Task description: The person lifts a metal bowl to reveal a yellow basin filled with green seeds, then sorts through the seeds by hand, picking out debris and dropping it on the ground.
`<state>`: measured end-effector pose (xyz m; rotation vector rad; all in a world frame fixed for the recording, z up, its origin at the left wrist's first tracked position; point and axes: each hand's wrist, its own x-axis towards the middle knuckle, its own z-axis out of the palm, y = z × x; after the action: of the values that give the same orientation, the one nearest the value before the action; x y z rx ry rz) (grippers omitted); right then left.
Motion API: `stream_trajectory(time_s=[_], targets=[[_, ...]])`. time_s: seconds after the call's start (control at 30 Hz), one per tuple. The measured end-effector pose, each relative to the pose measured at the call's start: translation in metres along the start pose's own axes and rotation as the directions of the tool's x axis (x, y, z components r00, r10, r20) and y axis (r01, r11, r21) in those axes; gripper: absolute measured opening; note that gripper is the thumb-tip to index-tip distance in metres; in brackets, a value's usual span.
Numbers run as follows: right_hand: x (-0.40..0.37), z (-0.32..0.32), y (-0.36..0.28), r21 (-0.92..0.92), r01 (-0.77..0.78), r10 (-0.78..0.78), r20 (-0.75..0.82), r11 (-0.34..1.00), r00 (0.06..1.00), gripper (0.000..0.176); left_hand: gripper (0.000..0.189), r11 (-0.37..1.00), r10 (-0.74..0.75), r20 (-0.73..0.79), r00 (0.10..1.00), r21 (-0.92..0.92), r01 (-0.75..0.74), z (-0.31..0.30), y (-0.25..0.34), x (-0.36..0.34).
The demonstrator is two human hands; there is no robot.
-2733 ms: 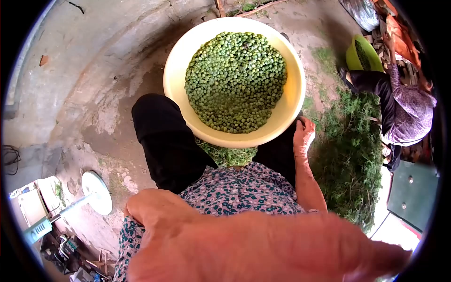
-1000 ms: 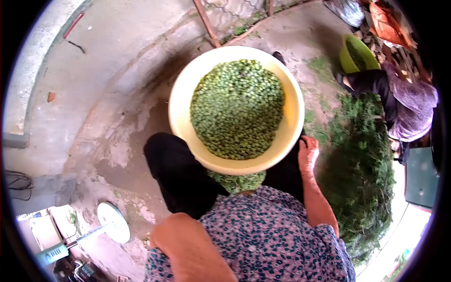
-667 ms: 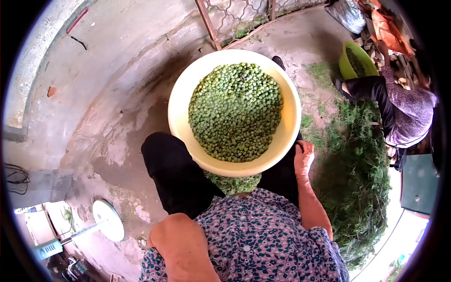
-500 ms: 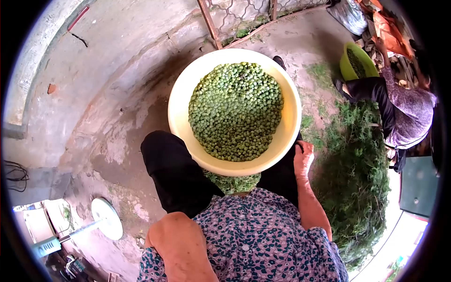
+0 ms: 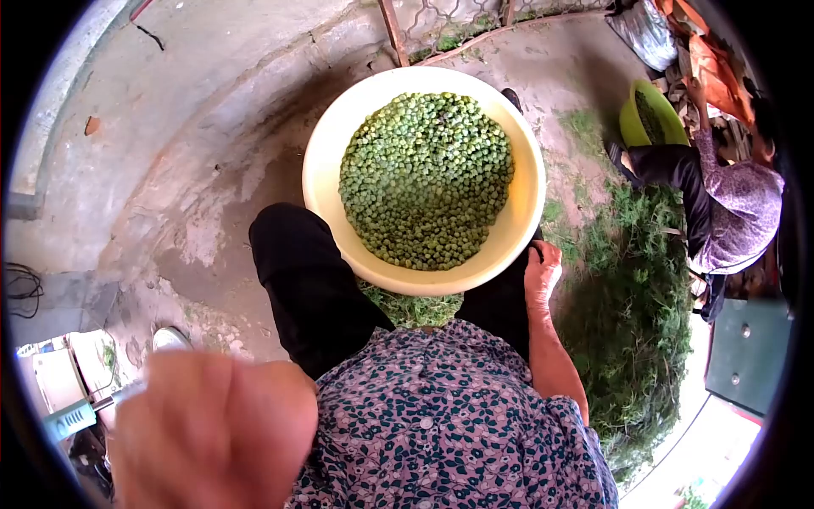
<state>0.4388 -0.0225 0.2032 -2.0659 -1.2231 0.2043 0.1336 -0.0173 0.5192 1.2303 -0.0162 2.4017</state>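
A cream-coloured basin (image 5: pixel 326 246) full of small round green pods or fruits (image 5: pixel 428 182) sits between my knees. On my right thigh, beside the basin's lower right rim, rests my right hand (image 5: pixel 543 260), its fingers curled in and no object visible in it. My left hand (image 5: pixel 212 424) is a large blurred shape close to the camera at the lower left, away from the basin. Motion smears its fingers, and whether it holds anything is hidden.
Feathery green plants (image 5: pixel 632 322) lie in a heap on my right. Beyond them a co-worker in a purple patterned top (image 5: pixel 742 216) sits by a green tub (image 5: pixel 632 127). A wall (image 5: pixel 195 93) curves along the left, and a metal grille (image 5: pixel 441 30) stands ahead.
My bent left arm has swung up, bringing the left hand into view near the camera. My right hand stays on the thigh. The view has shifted slightly.
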Motion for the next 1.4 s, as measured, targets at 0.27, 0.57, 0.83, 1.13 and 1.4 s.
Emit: stream_trajectory(time_s=[0.27, 0.57, 0.83, 1.13, 1.4], targets=[[0.001, -0.002, -0.003, 0.009, -0.007, 0.007, 0.038, 1.0, 0.999, 0.014, 0.022, 0.332, -0.869, -0.044, 0.494, 0.688, 0.646, -0.123, -0.077, -0.046], [0.002, -0.003, -0.006, -0.014, -0.015, 0.015, 0.036, 1.0, 0.999, 0.013, 0.026, 0.164, -0.901, -0.234, 0.365, 0.596, 0.786, -0.153, -0.092, -0.06], [-0.005, -0.025, -0.072, 0.092, 0.211, -0.194, -0.166, 0.973, 0.967, 0.013, 0.029, 0.21, -0.888, -0.378, 0.261, 0.173, 0.962, -0.139, -0.123, -0.006], [-0.002, 0.069, -0.13, 0.311, 0.346, -0.454, 0.419, 0.886, 0.786, 0.024, 0.019, 0.201, -0.879, -0.461, 0.12, -0.13, 0.971, -0.199, -0.211, 0.005], [0.02, 0.174, -0.147, 0.229, 0.351, -0.419, 0.452, 0.908, 0.788, 0.024, 0.014, 0.22, -0.862, -0.496, 0.105, -0.179, 0.959, -0.222, -0.235, 0.002]])
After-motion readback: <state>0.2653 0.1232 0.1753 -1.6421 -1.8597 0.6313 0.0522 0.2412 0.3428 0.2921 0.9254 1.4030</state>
